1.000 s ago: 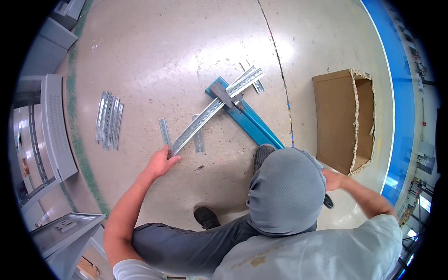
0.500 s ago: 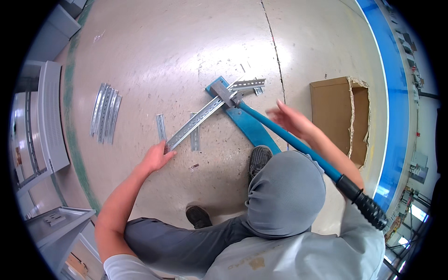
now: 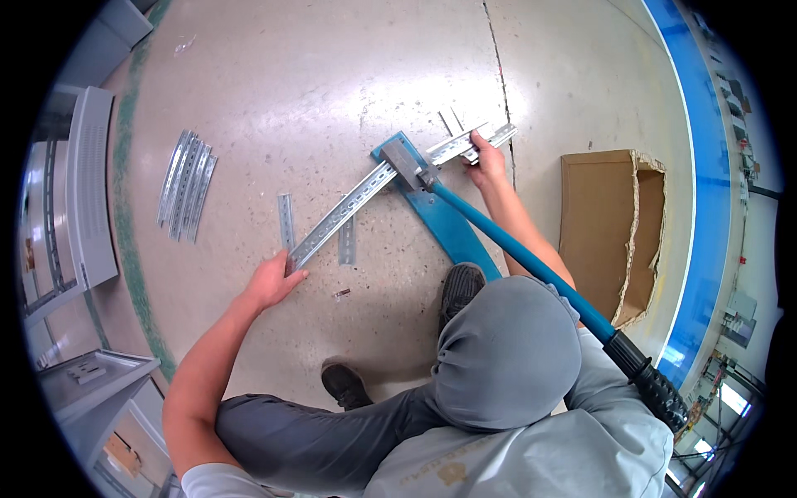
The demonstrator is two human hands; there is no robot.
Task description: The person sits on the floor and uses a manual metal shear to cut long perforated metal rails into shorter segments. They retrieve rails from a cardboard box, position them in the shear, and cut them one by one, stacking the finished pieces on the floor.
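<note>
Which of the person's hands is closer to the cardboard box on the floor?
The right hand: it is left of the cardboard box, holding a piece of metal rail. The left hand is farther left, beyond the blue tool, holding a longer rail's end.

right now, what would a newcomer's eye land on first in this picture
Most likely the blue lever tool, its long handle slanting from the middle to a black grip at lower right. At its head, the left fingers hold a slotted metal rail on the left, while the right fingers hold a shorter metal piece beyond. An open cardboard box stands at right.
</note>
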